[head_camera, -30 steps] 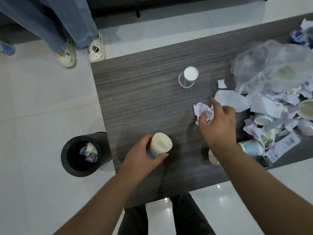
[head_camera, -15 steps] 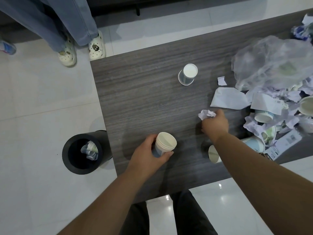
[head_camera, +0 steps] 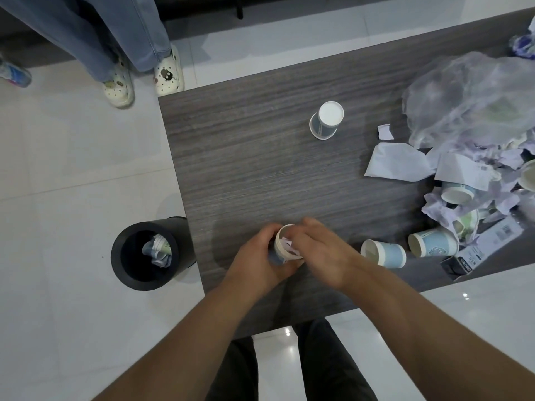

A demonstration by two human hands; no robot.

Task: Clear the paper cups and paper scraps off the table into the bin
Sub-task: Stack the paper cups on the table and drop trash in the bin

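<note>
Left hand (head_camera: 259,257) curled around the stacked paper cups (head_camera: 282,247), holding them above the near part of the table (head_camera: 246,169). Right hand (head_camera: 320,251) at the cups' mouth, fingers bent over a crumpled paper scrap (head_camera: 288,245) lying inside. Just right of the hands, two cups lie on their sides (head_camera: 383,253) (head_camera: 432,243); one upside-down cup (head_camera: 326,120) stands farther back. Heaped paper and a plastic bag (head_camera: 474,96) cover the right end. Black bin (head_camera: 147,253) on the floor, left of the table.

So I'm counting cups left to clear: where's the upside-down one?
In the head view, the upside-down paper cup stands alone mid-table, left of the small paper scrap.
</note>
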